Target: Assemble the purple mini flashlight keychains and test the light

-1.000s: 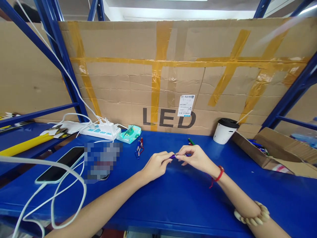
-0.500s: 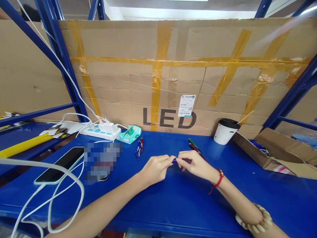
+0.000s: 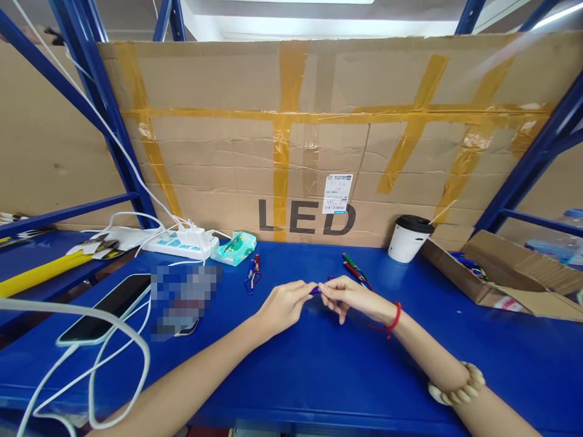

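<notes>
Behind the blue table, taped cardboard spans blue racking.

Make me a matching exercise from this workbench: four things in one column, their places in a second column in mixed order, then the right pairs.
Things:
1. paper cup
2. power strip
3. phone
4. small purple item

Places:
A. pinched between the left hand and right hand
B. flat on the bench, far left, with a white cable
C. against the cardboard, right of the LED lettering
D. back left, plugs in it

Pairs: 1-C, 2-D, 3-B, 4-A
</notes>
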`<action>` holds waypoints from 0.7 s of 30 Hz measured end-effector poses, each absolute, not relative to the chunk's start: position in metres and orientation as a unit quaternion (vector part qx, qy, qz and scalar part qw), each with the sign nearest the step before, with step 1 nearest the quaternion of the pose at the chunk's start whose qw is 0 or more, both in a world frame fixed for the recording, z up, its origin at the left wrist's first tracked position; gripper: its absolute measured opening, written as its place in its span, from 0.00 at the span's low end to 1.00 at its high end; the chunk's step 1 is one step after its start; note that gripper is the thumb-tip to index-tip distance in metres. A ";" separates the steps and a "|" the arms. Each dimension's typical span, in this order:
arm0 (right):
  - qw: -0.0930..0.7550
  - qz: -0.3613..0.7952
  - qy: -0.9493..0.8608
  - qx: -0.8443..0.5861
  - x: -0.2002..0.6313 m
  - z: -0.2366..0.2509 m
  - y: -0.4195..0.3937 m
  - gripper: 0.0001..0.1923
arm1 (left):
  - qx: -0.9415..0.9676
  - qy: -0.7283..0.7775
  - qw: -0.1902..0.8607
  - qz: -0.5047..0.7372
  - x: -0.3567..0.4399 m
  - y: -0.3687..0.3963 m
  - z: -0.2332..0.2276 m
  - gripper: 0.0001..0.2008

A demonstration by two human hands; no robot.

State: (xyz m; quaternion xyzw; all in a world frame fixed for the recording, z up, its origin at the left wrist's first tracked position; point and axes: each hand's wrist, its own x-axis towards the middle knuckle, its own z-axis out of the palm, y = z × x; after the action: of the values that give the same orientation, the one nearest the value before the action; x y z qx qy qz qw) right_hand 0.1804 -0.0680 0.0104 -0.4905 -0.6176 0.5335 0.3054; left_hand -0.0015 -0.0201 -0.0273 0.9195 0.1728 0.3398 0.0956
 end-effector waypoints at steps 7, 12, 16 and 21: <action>0.311 0.529 -0.632 -0.473 0.175 0.005 -0.069 0.26 | 0.905 0.200 0.170 0.335 -0.001 -0.026 -0.021 0.14; 0.389 0.257 -0.703 -0.538 0.177 0.002 -0.065 0.19 | 0.858 0.245 0.234 0.387 0.004 -0.020 -0.026 0.13; 0.411 0.086 -0.779 -0.465 0.183 0.003 -0.065 0.11 | 0.852 0.249 0.261 0.380 0.005 -0.021 -0.023 0.12; 0.401 0.036 -0.808 -0.431 0.184 0.003 -0.069 0.09 | 0.861 0.229 0.296 0.346 0.000 -0.024 -0.018 0.10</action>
State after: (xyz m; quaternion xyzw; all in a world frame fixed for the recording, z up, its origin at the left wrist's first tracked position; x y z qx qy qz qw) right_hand 0.1842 -0.0694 0.0027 -0.4306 -0.8077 0.0361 0.4012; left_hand 0.0002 -0.0240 -0.0182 0.8606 0.2291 0.3457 0.2956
